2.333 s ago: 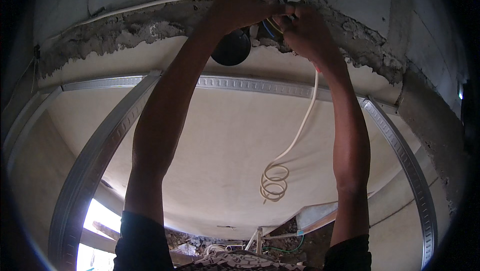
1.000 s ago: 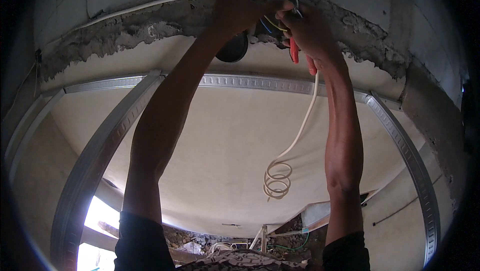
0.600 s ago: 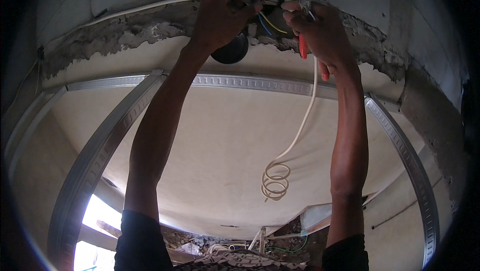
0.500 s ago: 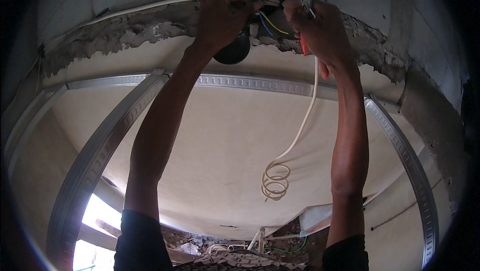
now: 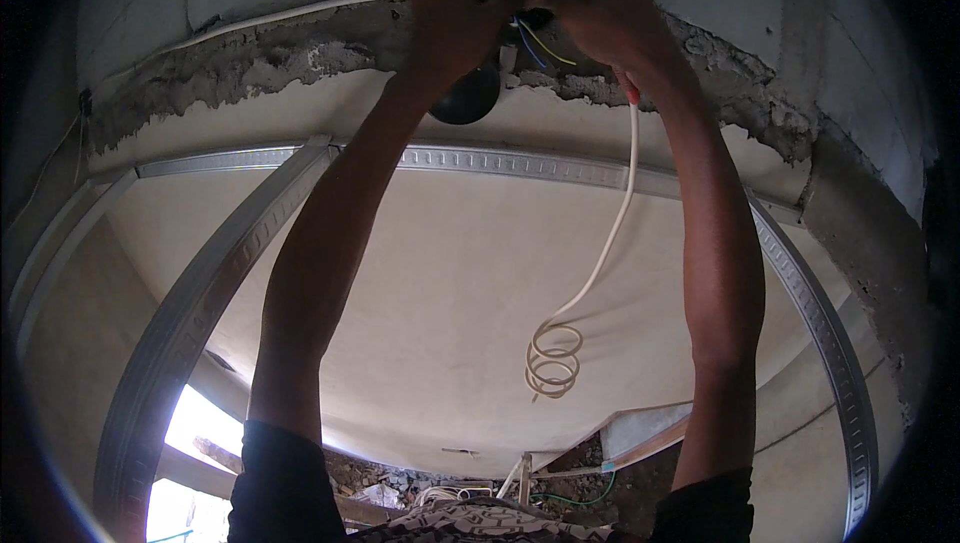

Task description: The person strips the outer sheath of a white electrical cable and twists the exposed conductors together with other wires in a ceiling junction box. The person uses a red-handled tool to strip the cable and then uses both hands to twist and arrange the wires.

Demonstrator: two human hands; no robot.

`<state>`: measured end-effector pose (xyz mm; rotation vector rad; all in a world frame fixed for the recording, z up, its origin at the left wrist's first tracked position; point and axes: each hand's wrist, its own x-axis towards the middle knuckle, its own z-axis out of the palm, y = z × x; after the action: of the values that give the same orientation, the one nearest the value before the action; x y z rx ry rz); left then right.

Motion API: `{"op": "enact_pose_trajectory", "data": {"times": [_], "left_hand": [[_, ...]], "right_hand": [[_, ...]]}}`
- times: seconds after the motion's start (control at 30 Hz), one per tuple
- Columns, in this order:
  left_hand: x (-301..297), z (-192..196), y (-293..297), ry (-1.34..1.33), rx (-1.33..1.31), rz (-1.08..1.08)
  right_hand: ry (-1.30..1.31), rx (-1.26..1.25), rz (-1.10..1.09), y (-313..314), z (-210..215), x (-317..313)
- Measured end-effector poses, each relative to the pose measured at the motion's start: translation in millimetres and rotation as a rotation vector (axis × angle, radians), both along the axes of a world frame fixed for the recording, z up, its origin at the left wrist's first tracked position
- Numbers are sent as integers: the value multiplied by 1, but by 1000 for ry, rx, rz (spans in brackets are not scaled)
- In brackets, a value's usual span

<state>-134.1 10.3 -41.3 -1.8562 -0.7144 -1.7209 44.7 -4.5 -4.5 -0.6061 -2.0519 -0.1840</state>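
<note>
Left hand (image 5: 465,8) pinches coloured wires (image 5: 535,41) (at a wall box) — right hand (image 5: 600,13) grips a red-handled tool (image 5: 630,93).

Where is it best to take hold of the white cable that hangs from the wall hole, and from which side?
Probably on the straight run of the white cable, below the right hand and above the coiled end. That stretch hangs free and nearly vertical in front of the bare ceiling panel, so a pinch from its open left side seems easiest. The coil would likely spring and slip.
</note>
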Motion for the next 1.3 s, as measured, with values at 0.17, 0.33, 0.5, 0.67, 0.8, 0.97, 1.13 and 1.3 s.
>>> {"op": "enact_pose_trajectory", "data": {"times": [0.17,0.33,0.5,0.67,0.8,0.97,1.13,1.3], "left_hand": [[1,-3,-7,-15,-82,-75],[5,-2,-12,-6,-134,-85],[6,-4,4,92,108,67],[8,-6,17,42,80,266],[7,-8,29,11,58,220],[7,-12,35,-70,76,168],[16,-13,31,-122,50,35],[16,-13,30,-127,85,89]], "right_hand": [[-101,-102,-23,-11,3,0],[-128,64,-178,18,3,-3],[-167,67,-305,-12,14,10],[14,215,-335,14,5,2],[15,561,-99,55,2,15],[152,343,-132,22,-46,28],[66,418,-360,31,-59,32],[-41,395,-516,26,-48,22]]}}
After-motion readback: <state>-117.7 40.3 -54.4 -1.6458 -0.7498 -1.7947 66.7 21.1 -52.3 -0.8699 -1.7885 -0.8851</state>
